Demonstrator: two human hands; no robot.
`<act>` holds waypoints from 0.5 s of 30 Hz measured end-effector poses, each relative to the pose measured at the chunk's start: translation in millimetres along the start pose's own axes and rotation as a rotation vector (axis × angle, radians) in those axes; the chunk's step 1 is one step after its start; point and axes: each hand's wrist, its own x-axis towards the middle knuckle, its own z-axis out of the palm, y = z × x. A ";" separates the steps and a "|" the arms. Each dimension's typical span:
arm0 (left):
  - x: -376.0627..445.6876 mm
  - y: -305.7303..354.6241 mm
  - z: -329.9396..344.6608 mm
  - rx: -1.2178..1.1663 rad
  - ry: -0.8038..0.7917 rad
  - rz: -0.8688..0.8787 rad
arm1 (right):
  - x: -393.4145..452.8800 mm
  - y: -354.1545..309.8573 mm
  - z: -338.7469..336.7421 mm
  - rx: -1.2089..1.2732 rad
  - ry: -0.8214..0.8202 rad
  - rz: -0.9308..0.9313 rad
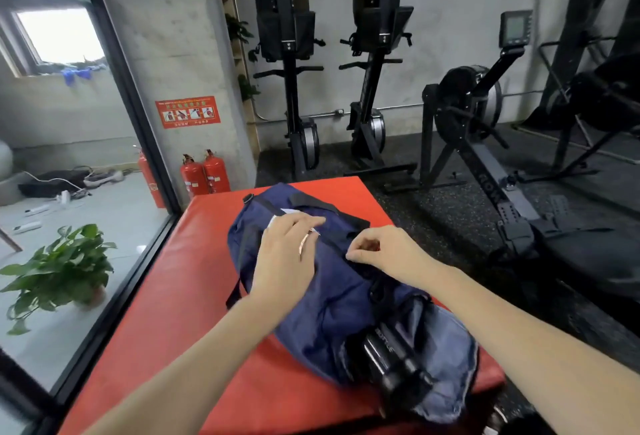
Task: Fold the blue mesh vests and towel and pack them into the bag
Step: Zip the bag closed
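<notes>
At the far left of the frame, beyond the glass, a potted plant (pixel 59 261) stands on the floor, apart from the work. The task's things sit on a red padded mat (pixel 194 296) that serves as the tabletop, filling the lower middle of the picture. On it lies the navy duffel bag (pixel 332 296), running from the upper middle toward the lower right. The left hand (pixel 287 254) lies flat on the bag's top with straight fingers, pressing the fabric down over a sliver of something white (pixel 287 215) that shows at the opening; whether that is the towel cannot be told. Just right of it, the right hand (pixel 384 249) has thumb and curled fingers pinched together at the bag's zipper line, apparently on the pull, though the pull itself is too small to see. Farther right and lower, a black bottle (pixel 391 355) sits in the bag's end pocket. No blue mesh vests lie outside the bag, so folding and packing appear done; what seems left is closing the zipper.
</notes>
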 end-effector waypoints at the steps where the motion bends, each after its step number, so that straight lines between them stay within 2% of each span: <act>1: -38.5 24.8 1.6 -0.062 0.052 0.071 | -7.7 8.2 5.5 -0.011 0.048 -0.003; 2: -81.1 45.1 8.3 -0.086 0.027 0.169 | -16.2 17.4 10.8 -0.019 0.101 -0.003; 4: -152.9 69.2 32.9 0.007 -0.176 0.289 | -35.0 36.7 17.8 -0.033 0.209 -0.005; 6: -184.4 70.5 62.5 0.095 -0.343 0.255 | -53.5 53.9 19.5 -0.050 0.296 0.005; 8: -181.8 69.1 81.7 0.123 -0.382 0.169 | -70.6 67.0 18.8 -0.046 0.339 0.017; 12: -180.1 69.4 93.3 0.148 -0.414 0.071 | -108.3 84.7 19.4 0.004 0.284 0.162; 15: -179.3 63.7 100.6 0.144 -0.407 0.019 | -124.9 91.6 27.1 -0.038 0.082 0.332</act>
